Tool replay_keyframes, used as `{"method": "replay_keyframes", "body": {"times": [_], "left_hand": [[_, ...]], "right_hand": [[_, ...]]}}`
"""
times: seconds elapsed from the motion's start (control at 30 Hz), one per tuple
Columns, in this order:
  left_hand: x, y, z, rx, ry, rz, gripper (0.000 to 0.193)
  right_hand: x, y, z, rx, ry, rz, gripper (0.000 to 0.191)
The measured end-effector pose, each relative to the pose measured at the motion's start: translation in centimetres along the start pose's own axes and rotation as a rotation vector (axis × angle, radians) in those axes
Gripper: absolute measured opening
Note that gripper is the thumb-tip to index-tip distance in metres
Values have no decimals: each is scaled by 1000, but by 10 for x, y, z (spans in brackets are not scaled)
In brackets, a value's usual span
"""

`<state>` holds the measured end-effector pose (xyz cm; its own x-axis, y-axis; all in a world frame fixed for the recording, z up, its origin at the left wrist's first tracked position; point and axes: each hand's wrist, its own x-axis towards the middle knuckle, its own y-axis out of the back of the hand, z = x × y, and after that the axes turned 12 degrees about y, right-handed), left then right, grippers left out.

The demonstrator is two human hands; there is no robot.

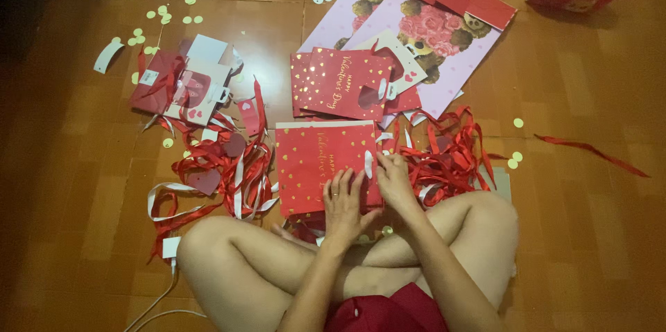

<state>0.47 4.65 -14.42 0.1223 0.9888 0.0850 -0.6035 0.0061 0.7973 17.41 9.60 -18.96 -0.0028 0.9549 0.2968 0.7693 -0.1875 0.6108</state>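
Observation:
A flat red gift bag with gold hearts lies on the floor in front of my crossed legs. My left hand rests flat on its lower right part, fingers spread. Just beside it, my right hand pinches at the bag's right edge, near a white ribbon handle. Whether the fingers hold the ribbon or the bag's edge is unclear.
More red gift bags lie beyond, and two large pink bags printed with teddy bears. Tangled red and white ribbons spread left and right. Another small bag pile, paper dots and scraps litter the wooden floor. A white cable runs at lower left.

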Motion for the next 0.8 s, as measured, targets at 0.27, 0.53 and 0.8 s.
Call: {"method": "replay_keyframes", "body": {"times": [0.27, 0.53, 0.8], "left_hand": [[5, -15, -10, -203, 130, 3, 97], [3, -24, -19, -461, 185, 129, 77], [5, -32, -32, -654, 307, 193, 61]], "right_hand": [[0, 2, -29, 320, 67, -163, 48], [-17, 10, -14, 305, -189, 123, 41], [-42, -33, -44, 115, -121, 25, 41]]}}
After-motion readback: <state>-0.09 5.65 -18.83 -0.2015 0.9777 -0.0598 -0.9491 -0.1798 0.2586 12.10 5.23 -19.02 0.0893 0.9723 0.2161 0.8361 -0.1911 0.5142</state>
